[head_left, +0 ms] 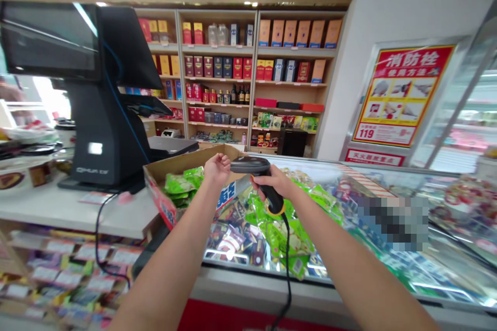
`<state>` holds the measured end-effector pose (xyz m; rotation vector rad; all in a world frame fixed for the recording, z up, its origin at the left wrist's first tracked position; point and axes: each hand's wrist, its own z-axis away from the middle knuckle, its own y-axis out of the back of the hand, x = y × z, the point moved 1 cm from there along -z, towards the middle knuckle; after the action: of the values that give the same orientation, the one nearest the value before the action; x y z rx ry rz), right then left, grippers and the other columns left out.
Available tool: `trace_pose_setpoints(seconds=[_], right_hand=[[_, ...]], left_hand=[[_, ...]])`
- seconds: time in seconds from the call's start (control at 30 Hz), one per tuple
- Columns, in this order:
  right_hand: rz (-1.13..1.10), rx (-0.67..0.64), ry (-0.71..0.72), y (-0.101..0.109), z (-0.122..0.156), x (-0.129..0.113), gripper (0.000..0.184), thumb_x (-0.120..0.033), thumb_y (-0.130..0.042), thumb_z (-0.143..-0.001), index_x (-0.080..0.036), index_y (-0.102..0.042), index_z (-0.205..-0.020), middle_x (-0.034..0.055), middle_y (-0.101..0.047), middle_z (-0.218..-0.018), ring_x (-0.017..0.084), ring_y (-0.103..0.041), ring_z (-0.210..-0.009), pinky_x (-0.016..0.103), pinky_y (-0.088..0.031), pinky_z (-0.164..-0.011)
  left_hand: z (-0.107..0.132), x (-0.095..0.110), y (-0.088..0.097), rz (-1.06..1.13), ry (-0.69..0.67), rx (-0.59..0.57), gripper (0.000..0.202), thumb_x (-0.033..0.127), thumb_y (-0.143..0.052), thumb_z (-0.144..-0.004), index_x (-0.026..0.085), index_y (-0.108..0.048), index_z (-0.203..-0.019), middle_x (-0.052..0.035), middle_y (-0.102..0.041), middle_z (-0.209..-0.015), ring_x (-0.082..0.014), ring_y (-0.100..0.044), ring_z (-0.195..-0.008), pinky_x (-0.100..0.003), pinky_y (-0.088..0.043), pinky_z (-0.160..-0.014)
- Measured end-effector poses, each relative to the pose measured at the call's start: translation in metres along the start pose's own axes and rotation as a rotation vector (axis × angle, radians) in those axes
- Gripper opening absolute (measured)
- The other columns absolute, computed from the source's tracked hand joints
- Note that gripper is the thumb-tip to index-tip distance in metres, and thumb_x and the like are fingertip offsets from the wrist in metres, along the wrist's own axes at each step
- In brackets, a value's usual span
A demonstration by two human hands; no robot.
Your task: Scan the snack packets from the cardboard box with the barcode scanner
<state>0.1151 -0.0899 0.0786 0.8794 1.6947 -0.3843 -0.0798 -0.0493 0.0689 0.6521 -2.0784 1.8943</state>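
A black barcode scanner point(250, 166) with yellow trim is in my right hand point(276, 182), fingers wrapped round its grip. Its head points left towards my left hand point(217, 169), which is raised and closed into a fist; whatever it may hold is hidden. That fist is beside an open cardboard box point(229, 152) containing green packets point(182, 186); I cannot tell whether it touches the box. From the scanner a black cable point(288, 258) hangs over the counter's front edge. Below my hands, several green snack bags point(285, 240) lie loosely on the glass-topped counter point(326, 164).
A black checkout terminal point(112, 108) stands on the white counter point(23, 207) at left, its cable hanging down in front. Small packaged goods point(73, 274) fill the shelves below. Boxed bottles point(217, 67) line the back wall shelves. A red poster point(404, 95) hangs at right.
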Motion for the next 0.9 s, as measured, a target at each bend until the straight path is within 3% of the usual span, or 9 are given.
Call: trace_pose_setpoints(seconds=[0.17, 0.27, 0.33, 0.43, 0.53, 0.6, 0.7, 0.83, 0.9], right_hand=[[0.021, 0.117, -0.02, 0.024, 0.026, 0.011, 0.026, -0.038, -0.069, -0.069, -0.013, -0.061, -0.073, 0.0012, -0.063, -0.057, 0.013, -0.057, -0.038, 0.022, -0.044, -0.037], [0.009, 0.204, -0.029, 0.045, 0.045, 0.017, 0.026, -0.038, -0.069, -0.069, -0.013, -0.061, -0.074, 0.0014, -0.063, -0.058, 0.013, -0.057, -0.038, 0.022, -0.044, -0.037], [-0.024, 0.273, -0.035, 0.058, 0.057, 0.023, 0.026, -0.038, -0.068, -0.069, -0.013, -0.062, -0.074, 0.0014, -0.063, -0.06, 0.013, -0.057, -0.039, 0.023, -0.046, -0.037], [-0.071, 0.377, -0.037, 0.073, 0.07, 0.032, 0.028, -0.038, -0.069, -0.068, -0.013, -0.063, -0.076, 0.001, -0.062, -0.06, 0.013, -0.057, -0.038, 0.023, -0.045, -0.036], [-0.107, 0.435, -0.042, 0.08, 0.077, 0.044, 0.029, -0.037, -0.07, -0.067, -0.012, -0.063, -0.08, 0.0006, -0.063, -0.06, 0.013, -0.057, -0.038, 0.023, -0.046, -0.037], [-0.131, 0.45, -0.045, 0.082, 0.08, 0.052, 0.029, -0.037, -0.071, -0.067, -0.013, -0.062, -0.081, 0.0005, -0.063, -0.06, 0.013, -0.058, -0.038, 0.023, -0.047, -0.037], [-0.156, 0.461, -0.055, 0.083, 0.083, 0.063, 0.028, -0.037, -0.07, -0.067, -0.013, -0.062, -0.079, -0.0001, -0.063, -0.06, 0.012, -0.057, -0.038, 0.023, -0.047, -0.037], [-0.152, 0.445, -0.091, 0.084, 0.085, 0.071, 0.028, -0.037, -0.07, -0.068, -0.013, -0.062, -0.079, 0.0001, -0.062, -0.059, 0.012, -0.058, -0.038, 0.022, -0.046, -0.037], [-0.143, 0.438, -0.085, 0.083, 0.086, 0.072, 0.028, -0.038, -0.07, -0.069, -0.013, -0.062, -0.079, 0.0002, -0.062, -0.06, 0.012, -0.058, -0.038, 0.022, -0.045, -0.037]], left_hand=[[0.005, -0.044, -0.004, -0.233, 0.153, -0.008, 0.022, 0.017, -0.047, -0.085, 0.016, -0.048, -0.063, 0.003, -0.046, -0.047, -0.0067, -0.039, -0.035, -0.016, -0.027, -0.035], [0.003, -0.078, 0.0, -0.676, 0.192, -0.089, 0.026, 0.019, -0.056, -0.081, 0.016, -0.051, -0.056, 0.0015, -0.048, -0.044, -0.0077, -0.04, -0.033, -0.018, -0.023, -0.035], [0.0, -0.1, 0.007, -1.025, 0.194, -0.205, 0.029, 0.019, -0.065, -0.074, 0.017, -0.052, -0.048, 0.0021, -0.045, -0.037, -0.008, -0.037, -0.031, -0.02, -0.02, -0.035], [-0.004, -0.128, 0.022, -1.343, 0.114, -0.429, 0.036, 0.019, -0.076, -0.063, 0.02, -0.049, -0.039, 0.0047, -0.035, -0.029, -0.0085, -0.031, -0.029, -0.022, -0.024, -0.039], [-0.006, -0.142, 0.037, -1.431, -0.088, -0.608, 0.038, 0.019, -0.081, -0.055, 0.023, -0.047, -0.037, 0.0074, -0.029, -0.027, -0.0097, -0.029, -0.029, -0.023, -0.032, -0.043], [-0.004, -0.144, 0.045, -1.471, -0.149, -0.68, 0.04, 0.019, -0.082, -0.051, 0.023, -0.046, -0.036, 0.0083, -0.028, -0.027, -0.0104, -0.029, -0.029, -0.024, -0.034, -0.044], [0.001, -0.144, 0.049, -1.532, -0.083, -0.671, 0.036, 0.018, -0.085, -0.047, 0.022, -0.05, -0.039, 0.0071, -0.032, -0.03, -0.0119, -0.034, -0.032, -0.024, -0.033, -0.044], [0.012, -0.141, 0.04, -1.522, -0.049, -0.514, 0.033, 0.013, -0.087, -0.036, 0.02, -0.059, -0.05, 0.0047, -0.042, -0.04, -0.0129, -0.041, -0.041, -0.024, -0.029, -0.047], [0.014, -0.138, 0.035, -1.564, -0.019, -0.469, 0.031, 0.016, -0.087, -0.036, 0.019, -0.06, -0.053, 0.0043, -0.045, -0.043, -0.0126, -0.041, -0.044, -0.024, -0.027, -0.048]])
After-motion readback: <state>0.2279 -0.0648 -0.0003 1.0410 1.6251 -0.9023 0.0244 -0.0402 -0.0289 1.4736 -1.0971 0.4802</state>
